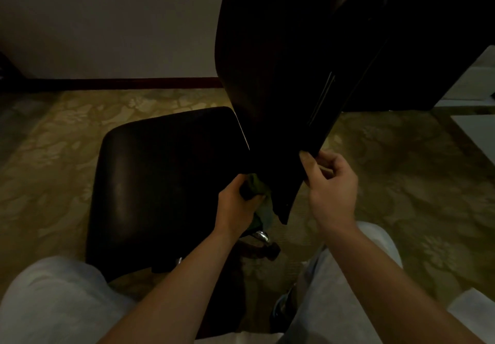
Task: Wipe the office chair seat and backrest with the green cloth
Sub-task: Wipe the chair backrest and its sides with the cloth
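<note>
**Cloth down at the bottom of the backrest, both hands on the chair**

The left hand (235, 204) is curled tight around a bunched-up green cloth (255, 187), fingers wrapped over the wad. It's pushed against the lowest part of the backrest (289, 62), right by the back edge of the seat (166, 172). A bit of the cloth hangs below the hand.

The right hand (332, 185) grips the backrest's lower right edge, thumb on the near face and the other fingers curled around it. The two hands are near each other, with the bottom corner of the backrest between them.

The backrest is dark and runs up toward the top right. The seat is black and glossy, sitting left of the hands. Just below the cloth a shiny metal part (261, 235) peeks out from under the seat.

The person's light trousers (53, 303) fill the bottom corners, and a shoe (284, 306) shows between the arms. Underneath is patterned yellowish carpet (401, 183), then a dark baseboard (134, 82) and a plain wall (107, 22). Lighting's pretty dim.
</note>
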Action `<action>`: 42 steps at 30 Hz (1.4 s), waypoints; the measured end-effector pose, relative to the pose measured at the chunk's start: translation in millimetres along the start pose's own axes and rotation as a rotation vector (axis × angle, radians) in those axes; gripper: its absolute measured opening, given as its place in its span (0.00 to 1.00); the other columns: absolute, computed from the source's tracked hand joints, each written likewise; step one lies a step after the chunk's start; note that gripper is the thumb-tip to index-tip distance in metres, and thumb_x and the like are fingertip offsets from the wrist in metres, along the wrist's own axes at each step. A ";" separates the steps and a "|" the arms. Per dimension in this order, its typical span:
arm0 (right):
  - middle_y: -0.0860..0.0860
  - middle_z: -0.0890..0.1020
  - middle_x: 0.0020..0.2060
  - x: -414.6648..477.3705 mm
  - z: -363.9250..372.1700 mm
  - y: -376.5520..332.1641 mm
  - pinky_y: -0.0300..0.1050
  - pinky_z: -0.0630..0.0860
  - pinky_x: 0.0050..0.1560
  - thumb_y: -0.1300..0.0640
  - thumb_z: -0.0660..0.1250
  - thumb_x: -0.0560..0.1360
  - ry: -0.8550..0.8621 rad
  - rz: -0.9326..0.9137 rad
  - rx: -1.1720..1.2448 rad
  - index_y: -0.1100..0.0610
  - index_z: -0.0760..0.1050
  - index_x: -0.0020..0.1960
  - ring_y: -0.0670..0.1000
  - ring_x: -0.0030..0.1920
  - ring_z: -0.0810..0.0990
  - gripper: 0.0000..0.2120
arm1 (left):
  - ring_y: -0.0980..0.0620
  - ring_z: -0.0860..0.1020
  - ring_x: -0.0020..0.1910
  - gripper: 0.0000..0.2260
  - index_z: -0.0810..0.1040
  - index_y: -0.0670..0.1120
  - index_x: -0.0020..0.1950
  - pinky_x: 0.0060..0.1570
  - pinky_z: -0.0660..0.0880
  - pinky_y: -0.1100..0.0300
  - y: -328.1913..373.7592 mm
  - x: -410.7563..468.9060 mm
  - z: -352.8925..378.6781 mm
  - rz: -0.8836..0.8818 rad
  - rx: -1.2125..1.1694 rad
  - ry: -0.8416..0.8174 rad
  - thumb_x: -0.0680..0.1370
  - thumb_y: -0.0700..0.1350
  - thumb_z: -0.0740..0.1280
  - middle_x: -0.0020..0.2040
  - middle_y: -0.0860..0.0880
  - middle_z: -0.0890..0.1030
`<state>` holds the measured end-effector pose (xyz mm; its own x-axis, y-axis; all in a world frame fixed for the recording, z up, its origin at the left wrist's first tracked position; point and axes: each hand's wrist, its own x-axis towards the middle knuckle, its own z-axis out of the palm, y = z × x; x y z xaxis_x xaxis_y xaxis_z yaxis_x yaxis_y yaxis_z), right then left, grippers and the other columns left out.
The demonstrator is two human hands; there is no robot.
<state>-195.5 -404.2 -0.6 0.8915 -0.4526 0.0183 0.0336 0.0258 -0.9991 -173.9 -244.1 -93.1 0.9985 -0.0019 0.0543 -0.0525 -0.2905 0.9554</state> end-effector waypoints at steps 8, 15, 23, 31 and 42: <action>0.50 0.86 0.46 -0.5 -0.1 -0.8 0.42 0.81 0.49 0.54 0.72 0.76 -0.010 -0.010 0.020 0.56 0.79 0.56 0.47 0.49 0.85 0.11 | 0.58 0.81 0.57 0.11 0.81 0.48 0.60 0.56 0.79 0.59 40.6 -5.8 -37.6 0.113 -0.107 0.063 0.78 0.42 0.72 0.55 0.53 0.84; 0.51 0.86 0.46 1.9 -1.5 0.2 0.43 0.81 0.49 0.55 0.72 0.76 -0.006 -0.005 0.029 0.58 0.79 0.56 0.48 0.49 0.85 0.12 | 0.60 0.80 0.56 0.13 0.79 0.52 0.59 0.56 0.80 0.59 44.1 0.6 -18.2 0.154 -0.039 0.107 0.77 0.41 0.73 0.55 0.54 0.82; 0.50 0.85 0.46 -1.5 0.6 6.6 0.47 0.81 0.50 0.52 0.71 0.76 0.002 -0.043 0.005 0.57 0.79 0.56 0.49 0.51 0.85 0.11 | 0.65 0.79 0.53 0.16 0.77 0.50 0.60 0.50 0.78 0.68 25.5 -6.8 0.1 0.076 -0.030 0.130 0.76 0.36 0.72 0.52 0.57 0.80; 0.52 0.85 0.46 -0.1 0.9 5.1 0.48 0.82 0.49 0.53 0.71 0.77 0.004 -0.056 -0.033 0.56 0.79 0.55 0.49 0.50 0.85 0.10 | 0.66 0.74 0.43 0.16 0.78 0.44 0.62 0.39 0.70 0.80 12.3 0.8 21.0 -0.120 0.028 0.084 0.76 0.37 0.73 0.46 0.63 0.74; 0.53 0.85 0.46 -1.9 3.2 5.5 0.44 0.81 0.47 0.54 0.71 0.77 0.018 -0.050 -0.005 0.58 0.79 0.55 0.49 0.49 0.85 0.11 | 0.74 0.76 0.46 0.14 0.76 0.50 0.54 0.42 0.73 0.76 16.1 2.2 5.4 0.013 0.017 0.103 0.75 0.36 0.74 0.47 0.59 0.78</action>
<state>-195.5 -400.3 -6.0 0.8806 -0.4689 0.0679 0.0757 -0.0022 -0.9971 -172.4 -253.9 -79.2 0.9909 0.0929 0.0970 -0.0641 -0.3077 0.9493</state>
